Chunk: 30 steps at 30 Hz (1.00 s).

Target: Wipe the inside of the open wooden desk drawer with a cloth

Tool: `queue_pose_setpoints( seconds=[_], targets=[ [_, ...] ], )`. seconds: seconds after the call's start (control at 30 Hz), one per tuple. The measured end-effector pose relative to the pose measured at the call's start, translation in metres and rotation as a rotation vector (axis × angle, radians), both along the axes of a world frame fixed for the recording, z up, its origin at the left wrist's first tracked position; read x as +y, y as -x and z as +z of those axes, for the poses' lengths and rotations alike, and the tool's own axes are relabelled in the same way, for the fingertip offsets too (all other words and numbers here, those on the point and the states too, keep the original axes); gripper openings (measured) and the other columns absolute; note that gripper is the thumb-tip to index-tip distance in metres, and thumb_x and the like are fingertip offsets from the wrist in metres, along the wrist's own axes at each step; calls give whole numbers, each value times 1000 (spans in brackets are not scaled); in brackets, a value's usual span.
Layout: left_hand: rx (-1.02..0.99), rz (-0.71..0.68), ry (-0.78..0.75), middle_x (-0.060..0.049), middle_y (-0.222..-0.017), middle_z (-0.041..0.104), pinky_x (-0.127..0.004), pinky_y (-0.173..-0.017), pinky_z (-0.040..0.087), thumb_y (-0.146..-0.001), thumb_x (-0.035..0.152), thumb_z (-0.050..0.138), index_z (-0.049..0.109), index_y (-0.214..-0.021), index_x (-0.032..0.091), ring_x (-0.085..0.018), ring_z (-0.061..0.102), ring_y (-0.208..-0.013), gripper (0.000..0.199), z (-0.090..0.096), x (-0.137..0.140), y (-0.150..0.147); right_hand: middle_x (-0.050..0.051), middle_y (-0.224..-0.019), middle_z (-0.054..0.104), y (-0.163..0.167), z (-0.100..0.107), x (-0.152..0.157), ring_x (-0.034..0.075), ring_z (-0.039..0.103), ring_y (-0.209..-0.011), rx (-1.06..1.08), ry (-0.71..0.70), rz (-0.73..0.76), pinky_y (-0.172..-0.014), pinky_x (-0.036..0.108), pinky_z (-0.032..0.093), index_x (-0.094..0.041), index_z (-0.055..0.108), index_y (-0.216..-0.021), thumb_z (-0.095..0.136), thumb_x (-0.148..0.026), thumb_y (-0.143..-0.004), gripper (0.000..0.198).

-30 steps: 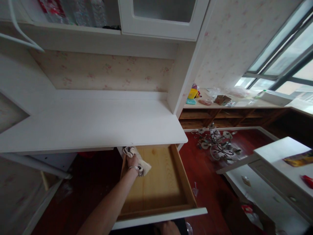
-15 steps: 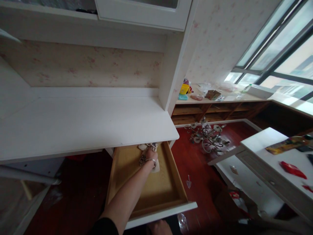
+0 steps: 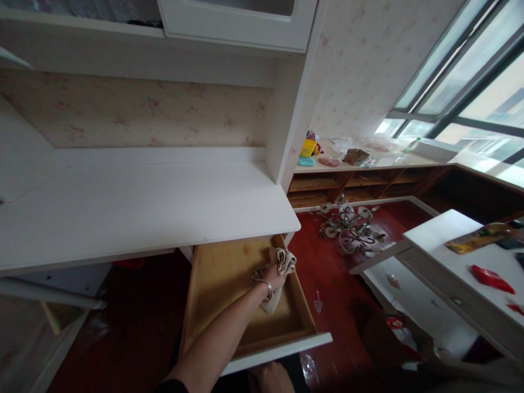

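Left hand (image 3: 275, 276) fingers clenched on cloth (image 3: 281, 262) inside open drawer (image 3: 229, 273); right hand (image 3: 268, 377) grip unclear

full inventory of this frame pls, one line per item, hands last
drawer: 1, pale wood with white front, pulled out under the desk
cloth: 1, beige, at the drawer's right inner wall
desk: 1, white
cabinet door: 1, white, above the desk
chandelier: 1, on the red floor
window ledge: 1, pale, cluttered with small items
bracelet: 1, silver, wrist
left hand: grips the cloth
right hand: at the drawer front, grip hidden
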State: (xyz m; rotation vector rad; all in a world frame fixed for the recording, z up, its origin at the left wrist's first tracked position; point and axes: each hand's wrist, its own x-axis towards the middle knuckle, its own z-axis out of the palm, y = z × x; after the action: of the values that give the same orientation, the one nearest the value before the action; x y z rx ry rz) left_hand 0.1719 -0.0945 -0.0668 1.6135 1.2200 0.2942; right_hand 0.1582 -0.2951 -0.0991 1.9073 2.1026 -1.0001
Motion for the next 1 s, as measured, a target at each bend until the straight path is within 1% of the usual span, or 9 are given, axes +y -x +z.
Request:
queue_pose_setpoints(
  seconds=[0.13, 0.3, 0.4, 0.53, 0.7, 0.77, 0.83, 0.93, 1.0],
  targets=[
    [21, -90, 33, -3, -105, 70, -27, -86, 47, -79, 33, 61, 67, -108, 26, -20, 63, -97, 31, 4, -27, 15, 8, -101, 72, -2, 11, 0, 28, 68, -94, 39, -17, 13, -80, 32, 53, -27, 74, -100, 48, -16, -80, 34],
    [161, -335, 72, -3, -101, 70, -27, -78, 48, -72, 29, 61, 68, -106, 24, -21, 63, -92, 35, -5, -47, 27, 6, -103, 72, -2, 21, -4, 24, 67, -97, 136, -68, -20, -84, 30, 50, -28, 72, -104, 46, -11, -79, 40],
    [208, -399, 111, -3, -92, 70, -29, -73, 49, -61, 26, 69, 71, -95, 24, -22, 64, -85, 34, -13, -51, 36, 4, -107, 71, -2, 23, -6, 21, 66, -100, 173, -100, -52, -86, 27, 48, -30, 71, -105, 46, -9, -79, 42],
    [282, -617, 84, 2, -80, 69, -29, -69, 49, -56, 23, 71, 70, -84, 27, -20, 62, -75, 28, -17, -53, 52, 4, -103, 72, -2, 26, -8, 20, 66, -98, 160, -95, -58, -84, 25, 47, -28, 71, -101, 46, -11, -81, 36],
    [368, -780, 37, 2, -62, 63, -33, -66, 49, -50, 17, 70, 66, -65, 24, -20, 58, -62, 16, -12, -46, 95, 2, -105, 71, -3, 26, -10, 20, 67, -96, 175, -122, -58, -82, 25, 48, -32, 70, -105, 45, -10, -82, 40],
    [391, -771, 39, 3, -52, 57, -37, -68, 50, -47, 13, 69, 62, -54, 24, -20, 58, -59, 15, -8, -41, 122, 2, -106, 71, -3, 25, -11, 20, 67, -97, 173, -119, -48, -83, 25, 47, -32, 69, -108, 45, -10, -83, 41],
    [428, -692, 47, 2, -41, 49, -43, -72, 51, -46, 12, 68, 57, -45, 24, -23, 58, -57, 17, -5, -36, 150, 3, -106, 71, -4, 25, -12, 20, 67, -97, 176, -113, -42, -83, 24, 47, -32, 69, -110, 44, -10, -83, 43],
    [485, -461, 40, 1, -29, 37, -53, -81, 47, -51, 19, 70, 48, -33, 24, -26, 58, -54, 29, -3, -29, 185, 2, -107, 71, -3, 26, -11, 19, 67, -97, 186, -105, -42, -83, 24, 47, -32, 68, -111, 43, -8, -83, 45],
    [483, -264, -39, 0, -26, 31, -57, -86, 44, -54, 27, 71, 46, -31, 24, -27, 60, -55, 35, -4, -26, 199, 2, -107, 71, -3, 28, -11, 20, 66, -97, 179, -95, -44, -82, 25, 47, -32, 69, -110, 43, -8, -82, 45]
  ],
)
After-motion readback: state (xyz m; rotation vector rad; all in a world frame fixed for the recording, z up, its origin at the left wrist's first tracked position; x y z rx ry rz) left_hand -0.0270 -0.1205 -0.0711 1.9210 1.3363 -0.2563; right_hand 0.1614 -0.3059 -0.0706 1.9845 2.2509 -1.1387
